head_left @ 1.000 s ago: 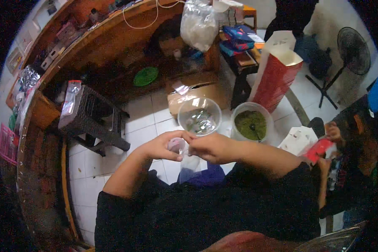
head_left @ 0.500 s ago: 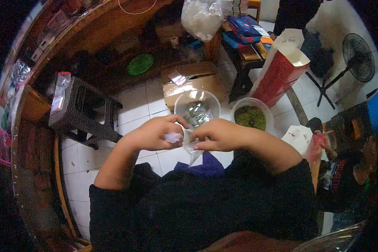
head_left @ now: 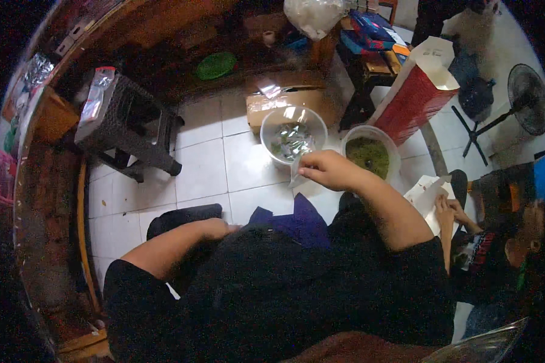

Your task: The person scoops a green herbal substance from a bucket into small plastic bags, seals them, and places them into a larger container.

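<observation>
My right hand point(head_left: 324, 168) pinches a small clear plastic bag point(head_left: 295, 170), which hangs from the fingertips at the near rim of a clear round tub point(head_left: 265, 144). Inside that tub lie several shiny clear packets point(head_left: 292, 140) with some green in them. Down at my lap, beside the dark shirt, is my left hand point(head_left: 215, 228); its fingers are blurred and partly hidden, so what it holds does not show. To the right of the first tub stands a second tub point(head_left: 398, 156) with loose green stuff point(head_left: 368, 156) in it.
Behind the tubs sits a cardboard box point(head_left: 257, 107). A dark plastic stool point(head_left: 118, 112) stands at left. Tall red-and-white stacked cartons point(head_left: 415, 97) and a fan point(head_left: 527, 100) are at right. Another person's hands point(head_left: 448, 212) handle a white carton point(head_left: 422, 192) at lower right.
My left hand has dropped from beside my right hand down to my lap; the whitish bundle it held no longer shows. My right hand still holds the bag. The view has shifted slightly.
</observation>
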`<control>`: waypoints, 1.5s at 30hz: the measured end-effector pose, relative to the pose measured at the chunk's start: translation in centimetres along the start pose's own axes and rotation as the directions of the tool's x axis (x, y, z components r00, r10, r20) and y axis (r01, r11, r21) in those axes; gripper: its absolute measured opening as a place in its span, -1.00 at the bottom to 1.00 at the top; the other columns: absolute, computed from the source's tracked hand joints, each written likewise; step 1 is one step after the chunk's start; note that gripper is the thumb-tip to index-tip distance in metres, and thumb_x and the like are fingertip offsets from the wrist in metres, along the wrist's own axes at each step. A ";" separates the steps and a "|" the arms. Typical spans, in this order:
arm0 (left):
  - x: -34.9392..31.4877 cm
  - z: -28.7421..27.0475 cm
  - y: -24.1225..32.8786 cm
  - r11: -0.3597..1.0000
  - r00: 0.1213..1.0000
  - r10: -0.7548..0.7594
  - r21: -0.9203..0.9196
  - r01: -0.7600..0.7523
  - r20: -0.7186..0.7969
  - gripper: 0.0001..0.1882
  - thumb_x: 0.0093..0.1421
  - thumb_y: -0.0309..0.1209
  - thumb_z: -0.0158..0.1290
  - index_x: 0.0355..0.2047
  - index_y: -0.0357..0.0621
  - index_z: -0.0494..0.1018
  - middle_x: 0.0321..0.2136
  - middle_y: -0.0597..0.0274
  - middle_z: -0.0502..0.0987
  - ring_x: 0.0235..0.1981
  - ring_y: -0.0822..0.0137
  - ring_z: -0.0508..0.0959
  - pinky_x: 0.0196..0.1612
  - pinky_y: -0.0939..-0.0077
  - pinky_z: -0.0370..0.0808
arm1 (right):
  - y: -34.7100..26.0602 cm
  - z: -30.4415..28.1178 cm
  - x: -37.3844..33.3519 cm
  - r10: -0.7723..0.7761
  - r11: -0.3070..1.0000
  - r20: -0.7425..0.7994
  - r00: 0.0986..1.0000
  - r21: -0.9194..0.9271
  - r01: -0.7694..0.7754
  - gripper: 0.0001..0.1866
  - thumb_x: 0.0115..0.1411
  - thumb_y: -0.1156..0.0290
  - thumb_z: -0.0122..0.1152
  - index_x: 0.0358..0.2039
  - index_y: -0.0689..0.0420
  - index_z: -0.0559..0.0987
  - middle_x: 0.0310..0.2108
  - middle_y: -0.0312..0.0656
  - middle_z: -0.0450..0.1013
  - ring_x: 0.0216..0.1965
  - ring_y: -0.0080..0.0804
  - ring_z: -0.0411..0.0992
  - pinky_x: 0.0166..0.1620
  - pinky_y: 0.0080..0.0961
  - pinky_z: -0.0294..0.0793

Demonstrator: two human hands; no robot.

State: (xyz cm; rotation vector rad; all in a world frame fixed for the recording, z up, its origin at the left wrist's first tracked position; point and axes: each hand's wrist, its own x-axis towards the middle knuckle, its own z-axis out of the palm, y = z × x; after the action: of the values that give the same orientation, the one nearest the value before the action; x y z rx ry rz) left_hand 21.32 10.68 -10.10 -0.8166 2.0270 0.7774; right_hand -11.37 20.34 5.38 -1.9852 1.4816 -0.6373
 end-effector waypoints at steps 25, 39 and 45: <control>-8.9 -4.1 7.6 0.738 0.916 -0.398 -0.573 0.356 0.057 -0.41 -0.02 0.07 -0.24 -0.47 -0.32 0.41 -0.48 0.03 0.42 -0.43 0.23 0.40 -0.34 0.42 0.27 | 1.2 0.3 -0.2 -0.048 0.999 -0.017 0.999 0.024 0.048 -0.76 0.00 0.26 -0.12 -0.50 0.18 0.39 -0.50 0.00 0.33 -0.40 -0.06 0.30 -0.35 -0.27 0.25; -7.2 -11.7 9.5 0.917 0.801 0.233 -0.149 -0.369 -0.552 -0.38 -0.27 0.00 0.07 -0.25 -0.16 0.32 -0.34 -0.03 0.39 -0.27 0.14 0.39 -0.18 0.44 0.28 | -0.6 1.9 0.8 -0.192 0.979 -0.057 0.980 -0.073 0.188 -0.82 -0.04 0.31 -0.05 -0.47 0.13 0.42 -0.38 -0.13 0.35 -0.37 -0.16 0.32 -0.33 -0.35 0.31; -8.5 -16.5 12.6 0.613 0.381 0.625 0.127 -0.780 -0.681 -0.34 -0.36 -0.20 0.20 -0.20 -0.19 0.28 -0.29 0.08 0.39 -0.26 0.22 0.39 -0.18 0.46 0.28 | -4.3 0.2 2.5 -0.327 0.909 0.042 0.944 -0.258 0.327 -0.90 -0.13 0.39 -0.01 -0.54 0.10 0.39 -0.40 -0.22 0.32 -0.39 -0.22 0.33 -0.38 -0.36 0.35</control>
State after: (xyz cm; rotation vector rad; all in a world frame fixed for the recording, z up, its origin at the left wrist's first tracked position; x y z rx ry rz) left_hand 8.46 8.22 8.09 -0.2637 3.0976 1.3478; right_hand -7.60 18.94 8.30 -2.4714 1.2960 -0.6026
